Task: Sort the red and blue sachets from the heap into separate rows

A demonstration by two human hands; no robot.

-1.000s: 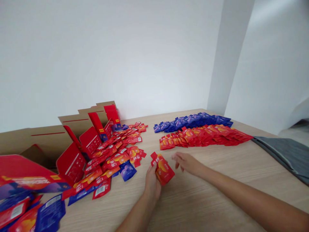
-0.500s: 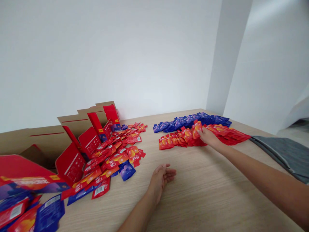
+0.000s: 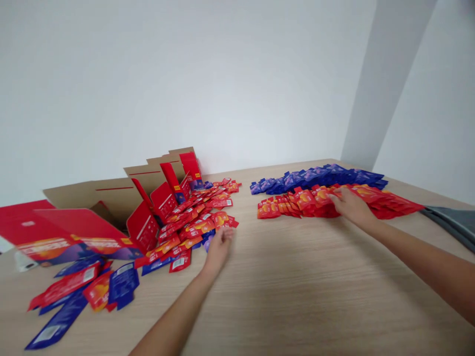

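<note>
My left hand (image 3: 219, 247) is at the right edge of a loose pile of red and blue packets (image 3: 193, 225); its fingers are blurred and partly curled, and whether they hold a packet cannot be made out. On the right, my right hand (image 3: 349, 203) rests with its fingertips on a long overlapping row of red packets (image 3: 308, 202). Its fingers are bent against the row, with a red packet at the fingertips. Behind that row lies a similar row of blue packets (image 3: 319, 176).
Open red cardboard boxes (image 3: 148, 217) stand in a line at the left, flaps up. More packets (image 3: 124, 284) are scattered at the front left. A dark grey cloth item (image 3: 451, 222) lies at the right edge, and a white wall stands behind the table.
The view has turned left. My left hand has moved left and away to the loose pile. My right hand has stayed at the red row, where the lifted packet now lies lower.
</note>
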